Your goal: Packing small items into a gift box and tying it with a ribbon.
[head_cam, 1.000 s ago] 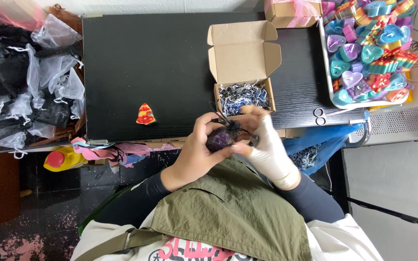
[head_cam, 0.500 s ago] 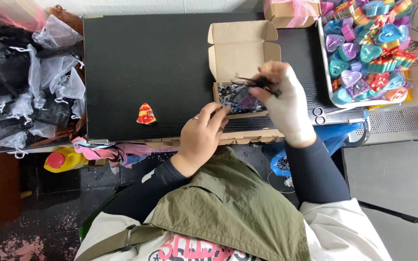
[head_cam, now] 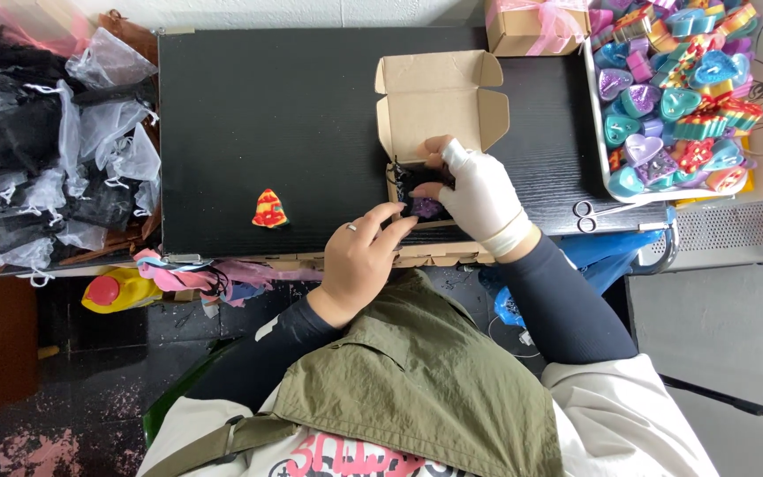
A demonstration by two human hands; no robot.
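Head cam: both hands [head_cam: 479, 190] grip dark pouch [head_cam: 423, 208], hiding box [head_cam: 439, 97] interior.

The flat tabletop board [head_cam: 275, 124] is black with a fine wood grain. The open cardboard box [head_cam: 439, 97] is plain tan. The small bell-shaped piece [head_cam: 269, 209] is red with yellow streaks. The heart-shaped pieces in the tray [head_cam: 677, 88] are teal, purple, pink, and red-and-yellow striped. The right hand [head_cam: 479, 190] wears a white glove; the left hand [head_cam: 359, 261] is bare. The sheer drawstring pouches [head_cam: 37, 150] are black and grey. The vest [head_cam: 417, 380] is olive green.
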